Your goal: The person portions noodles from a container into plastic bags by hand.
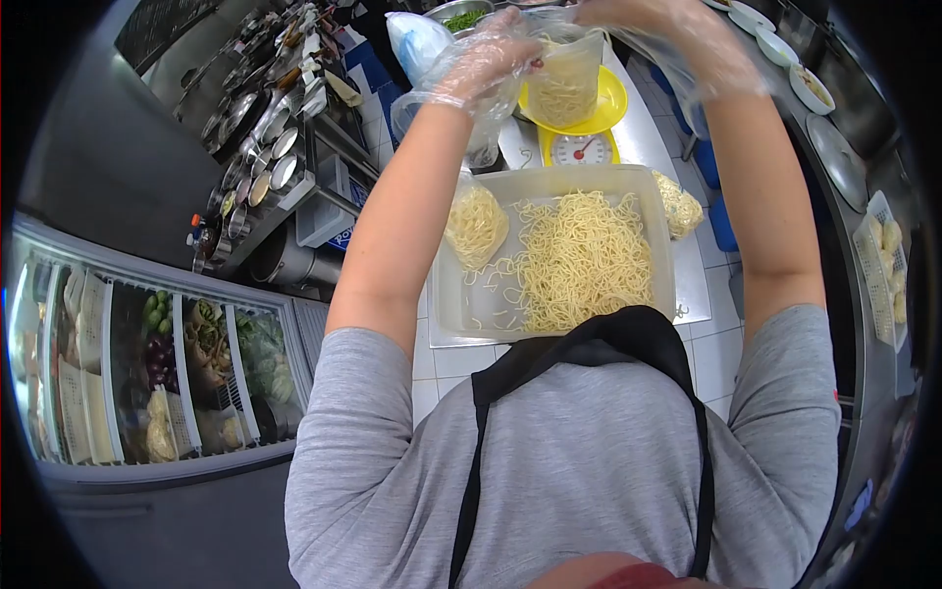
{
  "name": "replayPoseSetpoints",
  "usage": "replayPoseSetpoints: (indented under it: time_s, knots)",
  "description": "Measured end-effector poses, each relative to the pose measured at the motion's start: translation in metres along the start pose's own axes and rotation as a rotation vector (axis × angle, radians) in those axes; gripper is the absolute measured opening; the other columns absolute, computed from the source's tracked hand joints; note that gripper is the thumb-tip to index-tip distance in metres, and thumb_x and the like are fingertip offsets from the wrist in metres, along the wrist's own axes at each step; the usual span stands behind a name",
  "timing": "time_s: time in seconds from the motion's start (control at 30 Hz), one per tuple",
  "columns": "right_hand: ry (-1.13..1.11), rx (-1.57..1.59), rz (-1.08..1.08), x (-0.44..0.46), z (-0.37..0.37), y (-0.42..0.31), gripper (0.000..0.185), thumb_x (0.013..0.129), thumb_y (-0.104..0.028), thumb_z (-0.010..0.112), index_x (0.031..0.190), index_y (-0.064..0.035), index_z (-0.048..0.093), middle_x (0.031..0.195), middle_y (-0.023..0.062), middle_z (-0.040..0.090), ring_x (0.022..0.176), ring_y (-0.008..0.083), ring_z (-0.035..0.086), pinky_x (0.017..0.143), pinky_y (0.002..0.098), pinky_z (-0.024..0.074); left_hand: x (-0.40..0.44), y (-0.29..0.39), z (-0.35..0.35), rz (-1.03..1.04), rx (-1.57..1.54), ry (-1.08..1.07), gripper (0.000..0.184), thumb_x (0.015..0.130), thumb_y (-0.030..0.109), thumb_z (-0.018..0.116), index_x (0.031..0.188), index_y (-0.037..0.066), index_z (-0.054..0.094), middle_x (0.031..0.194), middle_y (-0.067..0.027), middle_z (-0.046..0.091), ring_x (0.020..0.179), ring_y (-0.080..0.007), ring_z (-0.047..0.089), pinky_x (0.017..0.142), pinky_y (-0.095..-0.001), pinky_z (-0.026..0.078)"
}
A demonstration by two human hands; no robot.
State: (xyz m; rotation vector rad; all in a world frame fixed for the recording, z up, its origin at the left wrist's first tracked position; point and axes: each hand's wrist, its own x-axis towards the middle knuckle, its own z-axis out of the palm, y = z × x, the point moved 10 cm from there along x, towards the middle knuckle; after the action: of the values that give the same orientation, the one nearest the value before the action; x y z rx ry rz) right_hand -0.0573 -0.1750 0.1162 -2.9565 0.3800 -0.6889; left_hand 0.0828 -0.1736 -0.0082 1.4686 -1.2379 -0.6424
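Both my hands wear clear plastic gloves. My left hand (491,57) is closed at the left top edge of a clear bag of noodles (566,86), which stands on the yellow pan (610,101) of a scale (581,150). At the top of the view, my right hand (659,22) reaches over toward the same bag; its fingers are blurred and partly cut off. Below the scale, a translucent tub (665,255) holds loose yellow noodles (586,260), with a filled noodle bag (476,228) at its left side.
Another noodle bag (678,206) lies right of the tub on the metal table (694,287). A white-blue bag (417,44) and a bowl of green pieces (463,18) are at the top. Cookware shelves and a glass-topped fridge (167,368) stand left; bowls (811,90) line the right counter.
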Motion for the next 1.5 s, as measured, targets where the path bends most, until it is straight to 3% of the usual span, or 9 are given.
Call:
replayPoseSetpoints:
  time_s: [0.03,0.13,0.27,0.37,0.47,1.1,1.17,1.3,1.5]
  knots:
    - [0.002,0.003,0.006,-0.012,0.003,0.001,0.035,0.066,-0.006,0.068,0.101,-0.0077,0.064,0.100,0.0145,0.061,0.102,0.0313,0.057,0.087,0.0366,0.0459,0.002,-0.003,-0.001,-0.002,0.093,-0.026,0.079,0.075,0.006,0.063,0.143,-0.001,0.024,0.100,-0.0087,0.061,0.076,-0.0137,0.058,0.068,-0.0261,0.048]
    - [0.017,0.283,-0.127,-0.063,0.055,0.013,0.006,0.076,-0.009,0.062,0.075,-0.0047,0.059,0.063,0.0076,0.053,0.057,0.0184,0.050,0.056,0.0333,0.0438,0.021,-0.031,-0.016,0.124,-0.232,-0.035,0.073,0.077,0.003,0.062,0.141,-0.001,0.029,0.090,-0.0083,0.061,0.073,-0.0140,0.058,0.066,-0.0279,0.049]
    - [-0.672,0.375,0.212,-0.169,0.203,-0.007,0.045,0.077,-0.023,0.069,0.119,-0.0099,0.056,0.116,0.0134,0.059,0.112,0.0273,0.054,0.098,0.0372,0.0407,0.019,-0.014,-0.027,0.203,-0.056,0.048,0.068,0.078,0.002,0.061,0.139,-0.002,0.031,0.094,-0.0083,0.062,0.075,-0.0129,0.058,0.067,-0.0266,0.049]
    - [-0.710,0.383,0.118,-0.207,0.255,-0.027,0.056,0.078,-0.027,0.069,0.128,-0.0104,0.050,0.131,0.0185,0.049,0.122,0.0315,0.046,0.104,0.0373,0.0347,0.009,0.013,-0.019,0.251,0.083,0.015,0.066,0.079,0.002,0.058,0.139,-0.002,0.032,0.098,-0.0081,0.063,0.076,-0.0126,0.059,0.067,-0.0252,0.049]
    - [-0.704,0.296,0.156,-0.221,0.260,-0.032,0.066,0.081,-0.035,0.067,0.137,-0.0128,0.041,0.143,0.0256,0.031,0.128,0.0390,0.037,0.106,0.0387,0.0321,0.005,0.012,-0.019,0.032,0.111,0.142,0.053,0.080,-0.005,0.052,0.132,-0.006,0.040,0.132,-0.0135,0.048,0.071,-0.0132,0.058,0.061,-0.0229,0.048]
    - [-0.650,0.411,0.277,-0.228,0.262,-0.020,0.061,0.078,-0.029,0.070,0.133,-0.0183,0.046,0.148,0.0185,0.026,0.133,0.0344,0.031,0.109,0.0383,0.0293,-0.008,-0.004,-0.016,0.048,0.031,0.198,0.065,0.084,0.007,0.061,0.141,0.003,0.030,0.136,-0.0144,0.043,0.077,-0.0177,0.063,0.062,-0.0271,0.051]
    - [-0.629,0.449,0.333,-0.229,0.261,-0.017,0.061,0.077,-0.028,0.071,0.133,-0.0202,0.047,0.148,0.0172,0.025,0.134,0.0341,0.030,0.109,0.0385,0.0289,-0.011,-0.003,-0.008,0.027,-0.229,0.098,0.065,0.080,0.005,0.061,0.138,-0.001,0.034,0.101,-0.0097,0.063,0.080,-0.0140,0.059,0.071,-0.0265,0.049]
    - [-0.630,0.430,0.328,-0.227,0.259,-0.020,0.062,0.077,-0.028,0.072,0.133,-0.0212,0.047,0.149,0.0167,0.024,0.135,0.0335,0.030,0.109,0.0390,0.0285,-0.013,0.011,-0.005,0.126,0.019,0.108,0.064,0.083,0.009,0.064,0.140,0.005,0.033,0.126,-0.0126,0.052,0.075,-0.0160,0.062,0.062,-0.0267,0.051]
    - [-0.641,0.423,0.351,-0.226,0.260,-0.019,0.055,0.079,-0.025,0.069,0.131,-0.0202,0.050,0.148,0.0156,0.027,0.135,0.0313,0.031,0.109,0.0372,0.0294,-0.007,0.012,-0.004,0.134,0.466,0.111,0.055,0.084,0.030,0.064,0.134,0.017,0.046,0.102,-0.0128,0.065,0.086,-0.0191,0.063,0.081,-0.0355,0.049]
